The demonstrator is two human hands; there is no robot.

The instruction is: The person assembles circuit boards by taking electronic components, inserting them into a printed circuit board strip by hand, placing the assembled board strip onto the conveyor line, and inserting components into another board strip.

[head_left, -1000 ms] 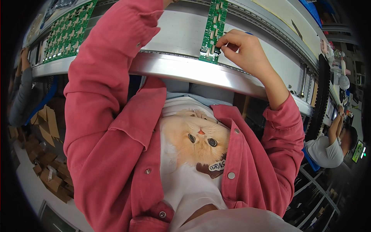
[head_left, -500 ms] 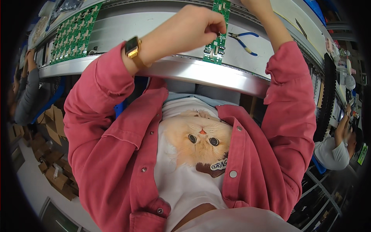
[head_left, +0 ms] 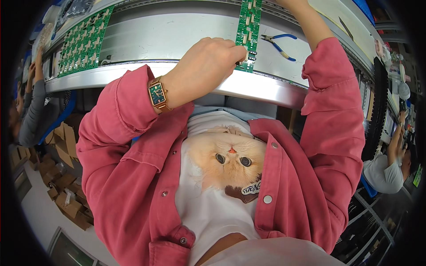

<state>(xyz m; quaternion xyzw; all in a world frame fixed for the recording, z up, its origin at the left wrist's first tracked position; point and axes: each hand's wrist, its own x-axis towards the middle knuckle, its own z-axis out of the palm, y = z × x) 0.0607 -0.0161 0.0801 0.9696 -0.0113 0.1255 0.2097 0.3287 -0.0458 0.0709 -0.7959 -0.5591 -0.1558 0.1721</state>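
My left hand [head_left: 212,60], with a gold watch on its wrist, is over the near end of a narrow green circuit board [head_left: 248,27]. Its fingers are pinched together at the board's left edge; whatever small piece they hold, if any, is hidden. The board lies across the rails of the work line and carries pale connectors and small dark parts. My right hand [head_left: 287,2] reaches up to the top edge of the picture, beyond the board's right side. Its fingers are cut off, so their state is hidden.
Blue-handled cutting pliers [head_left: 280,44] lie right of the board. Farther left sits a larger green circuit board panel [head_left: 84,44]. A metal rail [head_left: 266,84] runs along the near edge. Tweezers [head_left: 346,27] rest at the far right. Other people work at both sides.
My left hand has come down and toward me along the board, from its middle to its near end. The board has shifted slightly left. My right arm has moved up slightly.
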